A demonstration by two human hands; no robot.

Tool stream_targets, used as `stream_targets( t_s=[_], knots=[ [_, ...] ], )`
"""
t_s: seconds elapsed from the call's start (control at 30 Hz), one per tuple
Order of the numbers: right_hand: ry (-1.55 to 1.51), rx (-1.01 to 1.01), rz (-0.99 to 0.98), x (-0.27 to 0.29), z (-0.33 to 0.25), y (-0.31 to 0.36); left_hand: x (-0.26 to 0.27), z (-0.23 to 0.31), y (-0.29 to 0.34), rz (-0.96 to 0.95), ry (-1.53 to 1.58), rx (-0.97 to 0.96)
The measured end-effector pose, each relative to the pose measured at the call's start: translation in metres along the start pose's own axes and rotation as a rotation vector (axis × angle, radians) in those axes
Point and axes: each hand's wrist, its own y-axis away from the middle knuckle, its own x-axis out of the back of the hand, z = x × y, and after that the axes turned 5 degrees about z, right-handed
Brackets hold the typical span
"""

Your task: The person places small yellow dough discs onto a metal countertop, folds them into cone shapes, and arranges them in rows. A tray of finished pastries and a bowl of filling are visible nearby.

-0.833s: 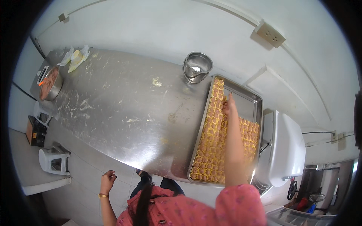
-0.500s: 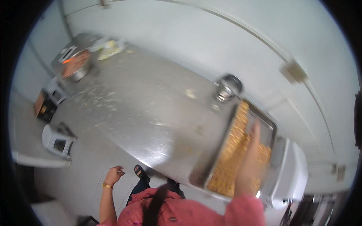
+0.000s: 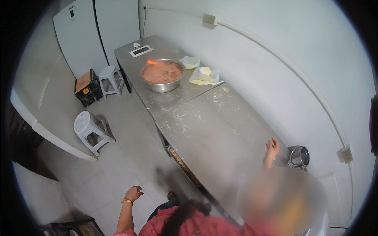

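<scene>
My right hand (image 3: pixel 271 149) is over the right end of the steel table (image 3: pixel 220 129), its fingers parted and holding nothing visible. Just right of it stands a steel pot (image 3: pixel 299 156). My left hand (image 3: pixel 134 193) hangs beside the table over the floor, fingers loosely bent, with nothing seen in it. A yellow band circles that wrist. A blurred round patch hides the lower right, including part of my right arm; only a smeared golden colour shows there.
Farther along the table stand a steel bowl (image 3: pixel 163 87) of pinkish-brown mixture with an orange utensil (image 3: pixel 154 62), and pale yellow stuff on plastic wrap (image 3: pixel 205 76). Grey stools (image 3: pixel 89 128) and a black box (image 3: pixel 87 89) are on the floor at left. White flecks dot the tabletop.
The view has swung left, bringing the bowl and stools nearer the middle. My right hand has moved from over the tray of golden pieces to beside the pot. My left hand still hangs low.
</scene>
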Motion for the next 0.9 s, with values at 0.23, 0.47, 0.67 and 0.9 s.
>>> stream_targets(
  t_s=[0.23,0.47,0.67,0.9],
  knots=[
    [0.317,0.285,-0.556,-0.263,-0.015,0.051,0.078,-0.073,-0.026,0.254,0.160,0.071],
    [0.482,0.383,-0.500,-0.453,0.003,0.047,0.123,-0.144,-0.063,0.308,0.140,0.136],
    [0.851,0.354,-0.259,-0.567,0.012,-0.021,0.206,-0.130,-0.100,0.123,0.070,0.244],
    [1.044,0.107,-0.411,-0.619,0.019,-0.055,0.262,-0.122,-0.156,0.345,0.202,0.315]
  ],
)
